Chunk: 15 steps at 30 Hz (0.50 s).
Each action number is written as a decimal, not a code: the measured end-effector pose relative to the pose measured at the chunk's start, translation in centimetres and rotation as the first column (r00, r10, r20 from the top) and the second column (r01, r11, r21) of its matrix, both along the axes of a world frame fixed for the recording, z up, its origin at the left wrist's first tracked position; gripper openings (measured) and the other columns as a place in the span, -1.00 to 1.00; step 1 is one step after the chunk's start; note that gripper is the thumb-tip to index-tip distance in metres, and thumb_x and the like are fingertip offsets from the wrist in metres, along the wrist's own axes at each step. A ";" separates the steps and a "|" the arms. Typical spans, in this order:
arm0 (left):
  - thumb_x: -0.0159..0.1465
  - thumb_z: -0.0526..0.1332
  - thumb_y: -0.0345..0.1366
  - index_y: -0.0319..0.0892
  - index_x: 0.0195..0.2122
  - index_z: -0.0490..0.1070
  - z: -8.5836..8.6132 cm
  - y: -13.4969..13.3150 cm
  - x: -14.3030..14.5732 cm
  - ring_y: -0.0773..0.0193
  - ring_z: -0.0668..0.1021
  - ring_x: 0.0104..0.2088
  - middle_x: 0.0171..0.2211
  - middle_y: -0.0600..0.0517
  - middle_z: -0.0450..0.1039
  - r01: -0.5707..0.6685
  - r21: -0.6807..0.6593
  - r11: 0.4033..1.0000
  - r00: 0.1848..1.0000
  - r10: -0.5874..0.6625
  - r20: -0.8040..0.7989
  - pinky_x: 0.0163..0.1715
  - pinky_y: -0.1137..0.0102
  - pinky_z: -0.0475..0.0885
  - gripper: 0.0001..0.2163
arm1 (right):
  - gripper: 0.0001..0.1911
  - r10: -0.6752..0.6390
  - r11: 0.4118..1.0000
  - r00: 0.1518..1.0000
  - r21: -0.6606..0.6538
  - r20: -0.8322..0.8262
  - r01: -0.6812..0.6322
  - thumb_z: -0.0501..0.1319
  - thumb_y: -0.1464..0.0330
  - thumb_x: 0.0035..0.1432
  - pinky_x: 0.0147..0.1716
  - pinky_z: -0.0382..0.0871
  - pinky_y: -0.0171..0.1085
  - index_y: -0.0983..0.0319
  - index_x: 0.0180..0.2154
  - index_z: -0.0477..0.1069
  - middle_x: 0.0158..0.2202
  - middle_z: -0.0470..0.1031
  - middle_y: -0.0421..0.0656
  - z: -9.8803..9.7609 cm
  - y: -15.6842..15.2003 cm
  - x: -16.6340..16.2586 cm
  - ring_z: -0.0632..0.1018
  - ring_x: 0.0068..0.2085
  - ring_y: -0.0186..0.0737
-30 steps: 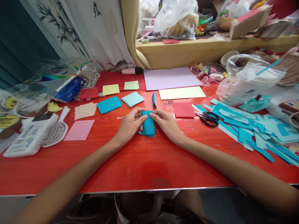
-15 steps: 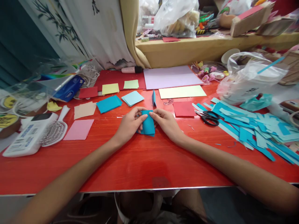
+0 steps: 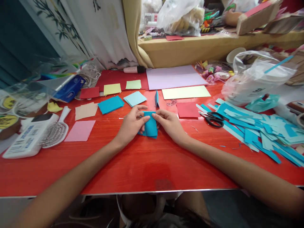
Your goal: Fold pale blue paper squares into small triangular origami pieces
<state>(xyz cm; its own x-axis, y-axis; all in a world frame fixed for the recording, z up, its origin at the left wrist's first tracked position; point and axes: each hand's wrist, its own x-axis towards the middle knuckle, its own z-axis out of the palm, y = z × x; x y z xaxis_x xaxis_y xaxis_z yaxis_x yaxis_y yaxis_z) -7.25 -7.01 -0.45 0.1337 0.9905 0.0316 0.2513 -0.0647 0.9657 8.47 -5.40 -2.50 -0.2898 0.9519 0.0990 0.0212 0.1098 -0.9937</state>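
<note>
Left hand (image 3: 130, 126) and right hand (image 3: 170, 124) both clamped on folded teal paper (image 3: 151, 127), its left edge hidden behind fingers

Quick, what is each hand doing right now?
Left hand: closed, pinching the blue paper.
Right hand: closed, pinching the same blue paper.

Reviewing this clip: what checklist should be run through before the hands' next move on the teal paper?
1. Grip on the folded teal paper piece: ok, left hand and right hand both pinch its top edge.
2. Support: ok, its lower part appears to rest on the red wooden table.
3. Fold edges lined up: cannot tell, fingers cover them.
4. Clearance from the black-handled scissors: ok, they lie apart, right of the hands.
5. Clearance from the heap of teal paper strips: ok, farther right, untouched.
</note>
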 end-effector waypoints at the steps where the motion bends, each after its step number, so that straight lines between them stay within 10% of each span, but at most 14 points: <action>1: 0.18 0.21 -0.22 -0.14 -0.06 0.27 0.0 0.1 0.0 0.46 0.38 -0.64 -0.51 0.17 0.32 -0.001 -0.008 1.000 1.000 0.001 0.019 -0.69 0.55 0.32 -0.69 | -0.77 -0.002 1.000 1.000 0.004 -0.003 0.002 0.15 0.23 0.16 -0.48 0.30 -0.34 0.25 -0.44 0.34 -0.55 0.32 -0.26 0.0 0.0 0.0 0.38 -0.49 -0.38; 15: 0.16 0.24 -0.19 -0.19 -0.42 0.34 0.2 0.2 -0.3 0.45 0.34 -0.68 -0.70 0.16 0.27 -0.047 -0.002 0.999 0.995 0.047 0.094 -0.67 0.54 0.21 -0.82 | -0.77 -0.028 0.997 1.000 0.068 0.013 0.027 0.15 0.25 0.16 -0.50 0.21 -0.34 0.23 -0.48 0.31 -0.56 0.28 -0.27 0.1 -0.1 0.1 0.33 -0.49 -0.38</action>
<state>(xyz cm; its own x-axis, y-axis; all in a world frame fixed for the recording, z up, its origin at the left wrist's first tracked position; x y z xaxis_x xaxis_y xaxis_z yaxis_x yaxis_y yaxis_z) -7.55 -6.79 -0.28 0.0837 0.9956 0.0423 0.1626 -0.0555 0.9851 8.58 -5.52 -2.44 -0.2655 0.9507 0.1602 0.0385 0.1765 -0.9836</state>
